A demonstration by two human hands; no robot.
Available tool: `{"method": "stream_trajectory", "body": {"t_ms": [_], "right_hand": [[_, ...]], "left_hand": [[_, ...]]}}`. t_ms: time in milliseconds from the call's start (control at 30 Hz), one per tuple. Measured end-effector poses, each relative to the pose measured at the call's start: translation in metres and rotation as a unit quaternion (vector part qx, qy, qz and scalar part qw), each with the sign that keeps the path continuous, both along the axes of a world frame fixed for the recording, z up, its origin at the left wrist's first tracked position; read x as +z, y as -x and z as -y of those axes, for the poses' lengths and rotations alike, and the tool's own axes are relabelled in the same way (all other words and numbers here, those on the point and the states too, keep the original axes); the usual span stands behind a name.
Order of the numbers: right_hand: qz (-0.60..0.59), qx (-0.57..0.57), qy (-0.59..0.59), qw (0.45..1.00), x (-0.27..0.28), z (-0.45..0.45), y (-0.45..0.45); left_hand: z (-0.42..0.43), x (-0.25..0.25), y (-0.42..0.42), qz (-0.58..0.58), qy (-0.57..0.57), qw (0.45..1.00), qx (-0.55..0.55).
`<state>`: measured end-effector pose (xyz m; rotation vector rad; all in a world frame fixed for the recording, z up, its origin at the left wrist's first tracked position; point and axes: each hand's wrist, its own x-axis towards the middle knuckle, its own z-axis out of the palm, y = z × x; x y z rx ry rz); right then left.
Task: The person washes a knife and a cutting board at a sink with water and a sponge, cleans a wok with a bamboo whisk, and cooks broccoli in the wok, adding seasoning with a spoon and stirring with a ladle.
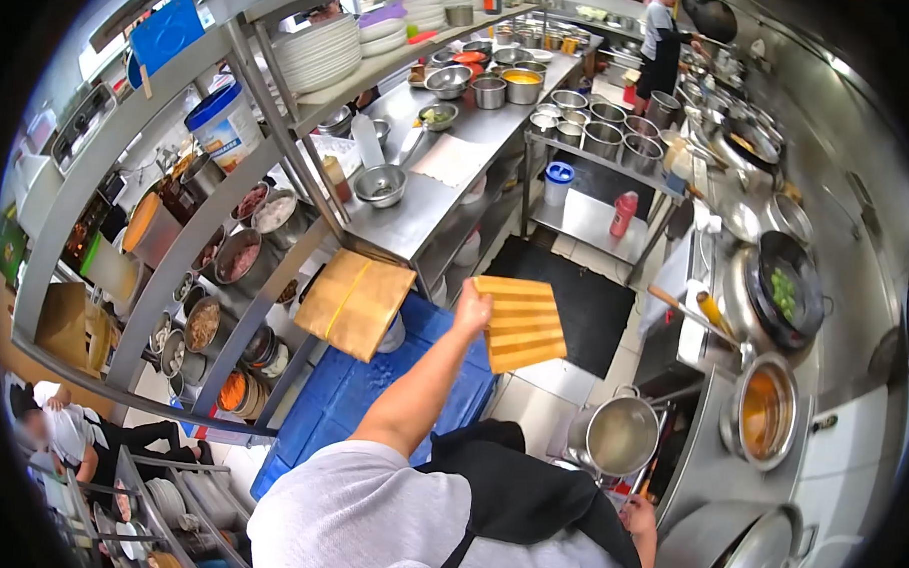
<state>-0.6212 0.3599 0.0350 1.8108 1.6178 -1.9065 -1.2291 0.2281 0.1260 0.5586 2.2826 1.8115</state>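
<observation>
In front of me, my left hand grips the edge of a striped board, light and darker yellow-brown, that looks like a wooden cutting board. To its left, a flat brown square package with a yellow strip across it rests above the blue chest lid. My right hand is low at my right side, just below a steel pot of cloudy liquid. Its fingers look curled, and what is in them is hidden.
A steel counter with bowls stands ahead. Left, a metal rack frame borders food containers. Along the right runs a stove line with a wok of greens and a pan of orange liquid. Other people stand far right and lower left.
</observation>
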Motion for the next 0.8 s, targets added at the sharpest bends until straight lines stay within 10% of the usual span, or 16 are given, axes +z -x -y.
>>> {"method": "stream_trajectory", "body": {"t_ms": [333,800], "right_hand": [[0.018,0.067,-0.102,0.992,0.018,-0.163,0.146],[-0.024,-0.005,-0.102,0.994,0.097,-0.39,0.327]], "left_hand": [[-0.064,0.021,0.234,0.199,-0.34,0.903,0.17],[-0.154,-0.031,0.528,0.182,-0.262,0.888,0.331]]}}
